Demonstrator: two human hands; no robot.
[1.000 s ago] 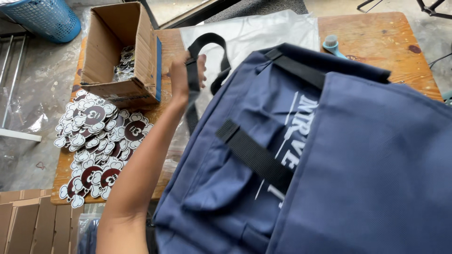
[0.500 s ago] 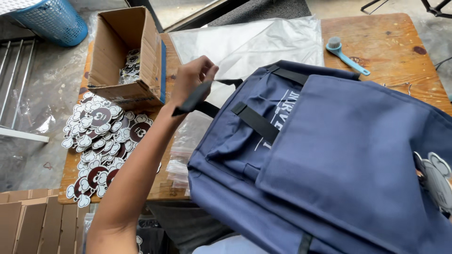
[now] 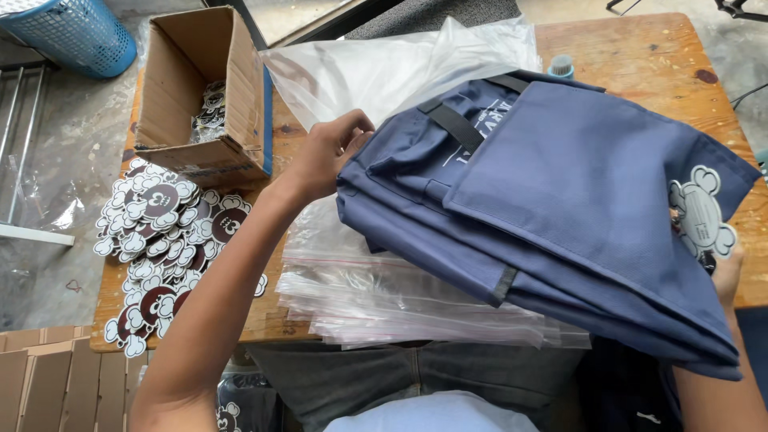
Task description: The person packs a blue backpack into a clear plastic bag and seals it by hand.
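A navy blue fabric bag [image 3: 560,200] with black straps lies tilted across the middle of the wooden table [image 3: 640,48]. My left hand [image 3: 324,152] grips its upper left corner, fingers curled on the cloth. My right hand [image 3: 724,268] is mostly hidden under the bag's right edge and holds a grey and white cartoon-shaped cutout [image 3: 700,216] against it. A stack of clear plastic bags [image 3: 376,296] lies under the bag, and one larger clear bag [image 3: 384,72] is spread out behind it.
An open cardboard box [image 3: 200,88] with more cutouts stands at the table's back left. A heap of brown and white cartoon cutouts [image 3: 156,240] covers the left edge. A blue basket [image 3: 68,32] stands on the floor. A small teal-capped object [image 3: 560,66] peeks out behind the bag.
My left hand let go of the black strap and moved down to the bag's corner. The bag has been laid flatter and lower, and the clear plastic bags now show beneath it.
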